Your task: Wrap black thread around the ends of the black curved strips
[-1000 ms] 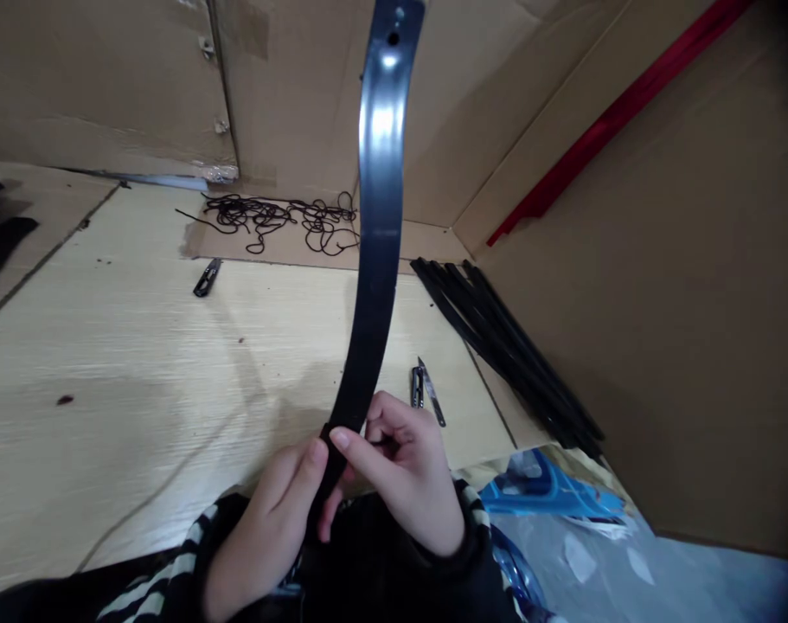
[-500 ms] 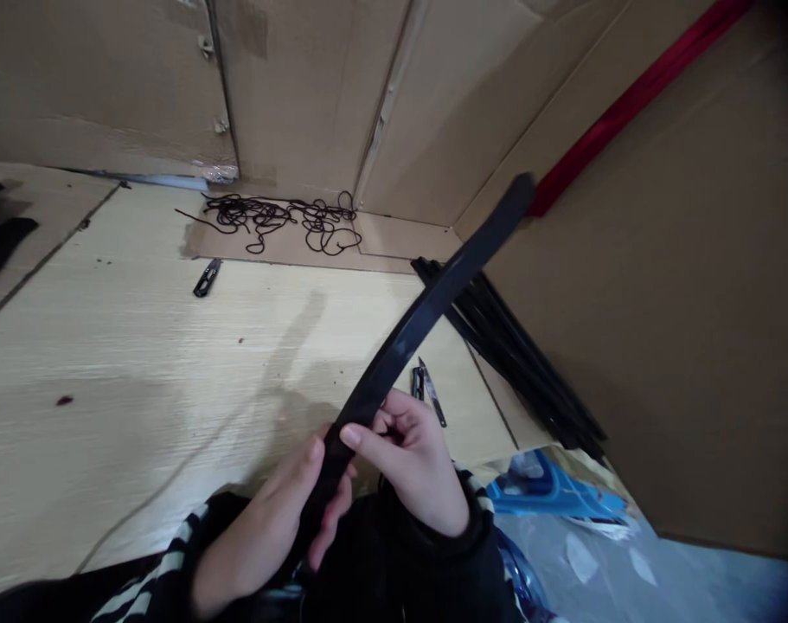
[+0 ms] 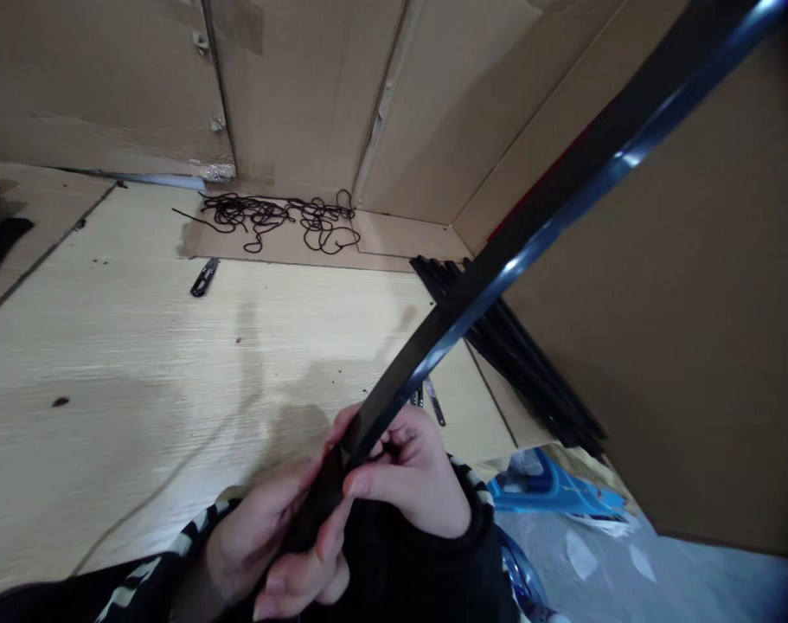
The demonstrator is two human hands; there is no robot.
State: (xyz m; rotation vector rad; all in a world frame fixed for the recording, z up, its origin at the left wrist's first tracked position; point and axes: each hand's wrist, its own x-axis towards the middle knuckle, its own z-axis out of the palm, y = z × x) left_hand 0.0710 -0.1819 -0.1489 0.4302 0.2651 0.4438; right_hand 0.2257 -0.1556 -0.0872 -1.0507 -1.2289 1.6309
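Note:
A long, glossy black strip (image 3: pixel 516 260) runs diagonally from my hands toward the top right corner, its far end close to the camera. My left hand (image 3: pixel 290 528) is closed around its dark lower end, thumb along the far side and fingers curled beneath. Just above, my right hand (image 3: pixel 416 476) pinches the strip between its thumb and bent fingers. The two hands nearly touch. What the lower end looks like is hidden by dark shadow and my left fingers. Behind the strip lies a bundle of similar black strips (image 3: pixel 536 372).
Tangled dark cord (image 3: pixel 257 216) lies on cardboard at the back. A small black cutting tool (image 3: pixel 204 277) rests on the pale tabletop (image 3: pixel 140 346); a slim blade (image 3: pixel 435 405) lies beyond my right hand. Cardboard walls (image 3: pixel 309 95) enclose the back and right. Blue plastic (image 3: pixel 555 493) sits at lower right.
The strip has swung up toward the camera and turned, so its shiny edge shows and it covers most of the red band. My left fingers have shifted along the lower end.

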